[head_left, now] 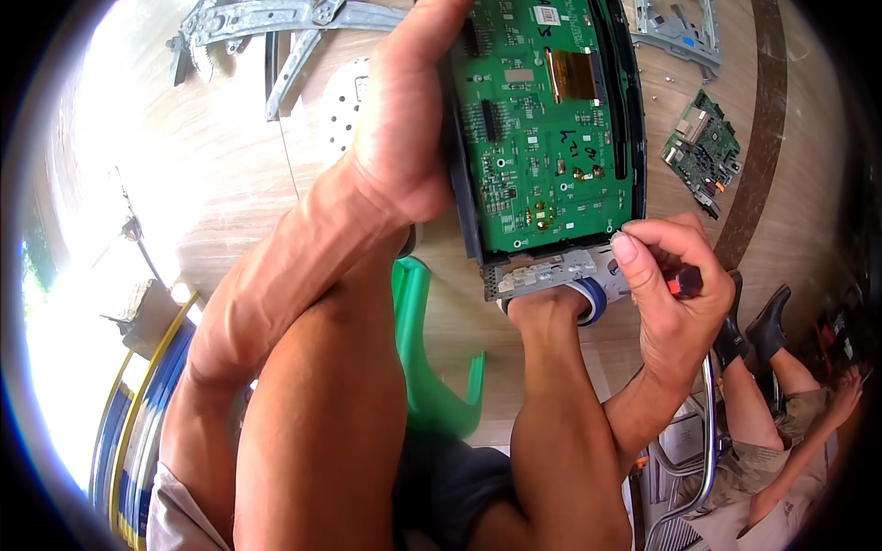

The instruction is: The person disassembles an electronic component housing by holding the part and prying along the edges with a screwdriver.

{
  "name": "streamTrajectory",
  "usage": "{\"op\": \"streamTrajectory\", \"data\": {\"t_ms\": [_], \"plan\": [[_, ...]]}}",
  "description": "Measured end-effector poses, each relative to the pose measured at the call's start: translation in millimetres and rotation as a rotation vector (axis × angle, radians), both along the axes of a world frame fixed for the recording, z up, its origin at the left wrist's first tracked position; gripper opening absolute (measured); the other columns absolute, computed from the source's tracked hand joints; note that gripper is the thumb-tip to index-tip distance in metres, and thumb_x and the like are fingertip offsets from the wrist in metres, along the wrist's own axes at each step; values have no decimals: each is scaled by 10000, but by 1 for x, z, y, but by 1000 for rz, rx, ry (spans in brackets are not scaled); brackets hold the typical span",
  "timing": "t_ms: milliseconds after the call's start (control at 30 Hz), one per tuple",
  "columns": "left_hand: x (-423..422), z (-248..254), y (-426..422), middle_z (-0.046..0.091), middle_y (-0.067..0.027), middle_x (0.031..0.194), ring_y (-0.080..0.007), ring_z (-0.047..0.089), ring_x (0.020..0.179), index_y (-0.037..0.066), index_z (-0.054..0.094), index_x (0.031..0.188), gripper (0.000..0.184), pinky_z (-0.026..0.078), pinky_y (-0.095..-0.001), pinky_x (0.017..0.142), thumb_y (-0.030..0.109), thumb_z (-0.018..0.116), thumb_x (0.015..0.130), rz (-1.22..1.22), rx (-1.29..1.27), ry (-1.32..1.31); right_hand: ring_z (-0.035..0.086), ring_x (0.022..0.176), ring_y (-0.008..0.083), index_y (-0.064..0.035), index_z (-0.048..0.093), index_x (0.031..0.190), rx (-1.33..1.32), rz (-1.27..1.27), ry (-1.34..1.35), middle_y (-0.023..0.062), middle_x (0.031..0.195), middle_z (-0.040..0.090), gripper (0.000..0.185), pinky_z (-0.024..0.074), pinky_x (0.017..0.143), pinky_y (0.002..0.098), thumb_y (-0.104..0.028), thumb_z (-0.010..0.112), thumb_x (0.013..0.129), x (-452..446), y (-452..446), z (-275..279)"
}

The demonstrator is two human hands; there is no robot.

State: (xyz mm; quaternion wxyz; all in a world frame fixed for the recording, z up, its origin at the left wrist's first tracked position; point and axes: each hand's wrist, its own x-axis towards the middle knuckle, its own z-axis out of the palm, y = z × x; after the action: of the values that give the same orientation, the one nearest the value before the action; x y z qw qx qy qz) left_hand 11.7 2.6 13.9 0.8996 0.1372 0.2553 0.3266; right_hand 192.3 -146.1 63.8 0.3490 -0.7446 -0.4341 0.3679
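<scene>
A black-framed panel with a green circuit board is held up at the top centre. My left hand grips its left edge, the fingers partly hidden behind it. At the panel's lower right corner is my right hand, thumb and forefinger pinched together near the frame. A red and dark handle is tucked in the curled fingers of that hand. An orange-brown ribbon lies on the upper part of the board. Below the panel's bottom edge shows a perforated metal bracket.
Metal arms lie on the floor at upper left. A loose circuit board and a metal frame lie at upper right. Green plastic stands between the legs. Another person sits at lower right beside a metal chair.
</scene>
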Motion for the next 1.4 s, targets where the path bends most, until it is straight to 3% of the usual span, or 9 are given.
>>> {"op": "streamTrajectory", "data": {"t_ms": [67,167,367,733,1267,1400], "plan": [[4,7,2,602,-163,1342,-326,620,1188,113,467,1474,701,509,-543,1010,634,327,1027,-2,-34,81,520,724,84,-38,706,1001,18,-9,-10,33,891,616,228,398,637,236,26,793,801,-4,1,0],[0,4,0,605,-163,1332,-321,622,1181,91,468,1464,692,516,-522,1008,618,357,1028,25,-1,-63,516,769,99,-52,688,1039,44,-22,-25,42,939,603,291,404,677,247,46,786,783,-11,3,2],[8,22,2,616,-164,1305,-315,613,1184,52,507,1415,683,525,-480,992,597,472,1005,80,28,164,510,857,128,-80,653,1114,98,-45,-50,59,1035,578,419,415,757,270,88,771,749,-38,4,12],[1,23,3,586,-178,1328,-313,594,1184,47,483,1431,690,504,-494,1005,596,453,1014,32,99,113,497,1020,182,-132,588,1252,196,-86,-97,91,1211,531,658,436,904,311,164,744,686,-105,26,55],[-1,20,0,543,-193,1375,-332,550,1238,52,449,1462,694,466,-520,1048,596,380,1037,17,125,32,532,803,116,-52,682,1032,51,-16,67,43,962,589,325,418,704,254,71,796,754,-2,-12,-13],[-1,29,7,543,-190,1378,-330,545,1247,53,449,1460,694,455,-527,1059,599,376,1037,-15,-21,66,542,746,98,-31,707,973,11,3,113,30,895,604,239,413,651,239,47,810,772,5,-13,-15]]}}
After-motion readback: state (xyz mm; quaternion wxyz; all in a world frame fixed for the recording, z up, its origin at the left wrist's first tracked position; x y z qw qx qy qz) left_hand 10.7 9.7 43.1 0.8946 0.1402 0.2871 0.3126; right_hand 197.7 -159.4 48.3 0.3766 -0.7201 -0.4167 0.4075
